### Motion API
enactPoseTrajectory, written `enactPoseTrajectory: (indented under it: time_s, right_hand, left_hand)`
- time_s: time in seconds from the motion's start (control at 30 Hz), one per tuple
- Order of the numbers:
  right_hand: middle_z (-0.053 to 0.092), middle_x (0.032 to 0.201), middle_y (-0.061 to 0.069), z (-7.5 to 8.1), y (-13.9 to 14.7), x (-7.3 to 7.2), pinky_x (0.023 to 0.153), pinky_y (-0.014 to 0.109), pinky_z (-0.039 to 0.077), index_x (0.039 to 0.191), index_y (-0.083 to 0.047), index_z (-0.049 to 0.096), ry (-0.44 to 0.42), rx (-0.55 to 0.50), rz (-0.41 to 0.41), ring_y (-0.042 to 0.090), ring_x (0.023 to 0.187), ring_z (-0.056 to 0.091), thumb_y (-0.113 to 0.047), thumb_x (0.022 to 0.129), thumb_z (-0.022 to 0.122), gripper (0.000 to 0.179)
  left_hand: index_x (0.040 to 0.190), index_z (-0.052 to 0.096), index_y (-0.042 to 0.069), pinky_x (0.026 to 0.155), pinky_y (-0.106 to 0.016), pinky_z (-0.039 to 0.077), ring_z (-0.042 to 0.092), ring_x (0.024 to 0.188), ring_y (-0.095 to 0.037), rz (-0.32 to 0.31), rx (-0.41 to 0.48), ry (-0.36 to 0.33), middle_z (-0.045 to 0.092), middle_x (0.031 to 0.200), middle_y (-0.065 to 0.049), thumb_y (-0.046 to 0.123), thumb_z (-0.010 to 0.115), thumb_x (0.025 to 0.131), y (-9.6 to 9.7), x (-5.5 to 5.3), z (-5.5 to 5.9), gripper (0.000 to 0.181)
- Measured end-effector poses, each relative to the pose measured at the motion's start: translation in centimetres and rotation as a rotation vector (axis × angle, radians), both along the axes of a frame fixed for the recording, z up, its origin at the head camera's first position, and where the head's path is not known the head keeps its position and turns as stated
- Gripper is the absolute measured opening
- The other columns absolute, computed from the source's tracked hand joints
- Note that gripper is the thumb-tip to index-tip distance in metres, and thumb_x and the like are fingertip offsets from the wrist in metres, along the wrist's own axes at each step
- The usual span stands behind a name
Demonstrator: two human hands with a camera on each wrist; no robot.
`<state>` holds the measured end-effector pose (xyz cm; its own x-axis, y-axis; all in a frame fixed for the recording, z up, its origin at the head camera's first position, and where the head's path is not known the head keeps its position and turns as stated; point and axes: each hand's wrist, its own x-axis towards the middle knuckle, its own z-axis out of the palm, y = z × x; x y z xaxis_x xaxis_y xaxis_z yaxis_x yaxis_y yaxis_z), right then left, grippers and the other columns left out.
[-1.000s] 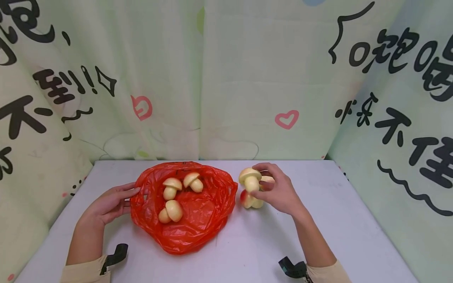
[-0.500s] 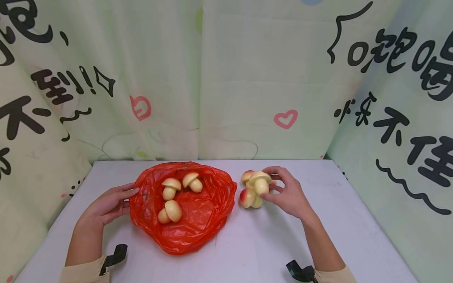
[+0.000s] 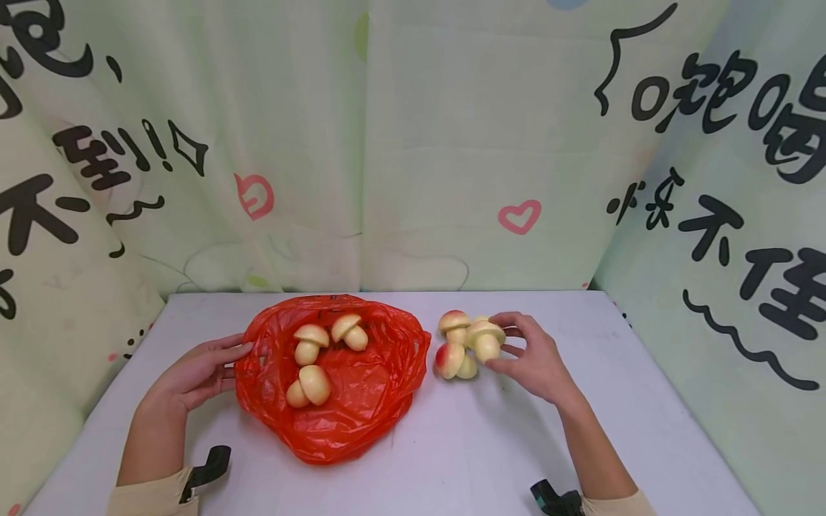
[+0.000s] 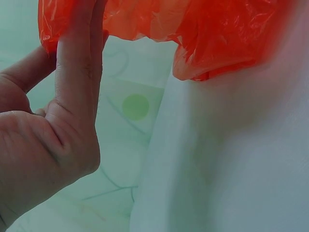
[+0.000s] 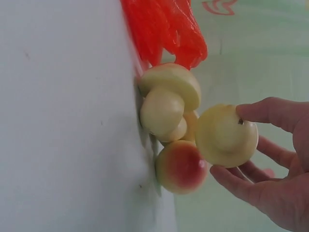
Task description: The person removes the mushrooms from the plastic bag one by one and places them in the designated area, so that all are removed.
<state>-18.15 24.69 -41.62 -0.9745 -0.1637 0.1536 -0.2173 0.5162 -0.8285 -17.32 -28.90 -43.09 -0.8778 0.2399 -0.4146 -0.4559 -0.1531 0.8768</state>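
Note:
With thumb and fingertips my right hand point(image 3: 535, 362) pinches a pale yellow model mushroom point(image 3: 485, 340), its stem pointing at the camera in the right wrist view. Close beside it on the table is a cluster: a red-tinged mushroom point(image 3: 449, 360) in front, another mushroom point(image 3: 454, 324) behind, and part of one more mostly hidden by the held one. To the left lies a red plastic bag point(image 3: 368, 423), its mouth spread wide, with three mushrooms point(image 3: 315, 384) inside. My left hand point(image 3: 205, 373) holds the bag's left rim between thumb and fingers; the left wrist view shows the film point(image 4: 212, 43) there.
The white table point(image 3: 413, 480) ends at a pale green printed curtain point(image 3: 439, 179) at the back, with more curtain on both sides. A dark wrist camera mount sits on each sleeve.
My right hand has carried the held mushroom to the right and slightly toward me, uncovering more of the mushrooms behind it. My left hand stays at the bag's rim.

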Motion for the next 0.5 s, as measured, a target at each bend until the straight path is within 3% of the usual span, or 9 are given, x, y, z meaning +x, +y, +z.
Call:
enactPoseTrajectory:
  time_s: [0.5]
  right_hand:
    - [0.055,0.134,0.014,-1.4,0.7,0.1,0.101,0.047,0.058,0.134,-0.006,0.059,-0.024,0.041,-0.025,0.036,0.123,0.059,-0.002,0.080,0.086,0.061]
  left_hand:
    - [0.166,0.018,0.005,0.086,-0.033,0.064,0.078,0.095,-0.017,0.002,-0.021,0.003,0.077,0.108,0.007,0.024,0.059,0.108,0.1,-0.1,-0.1,0.074]
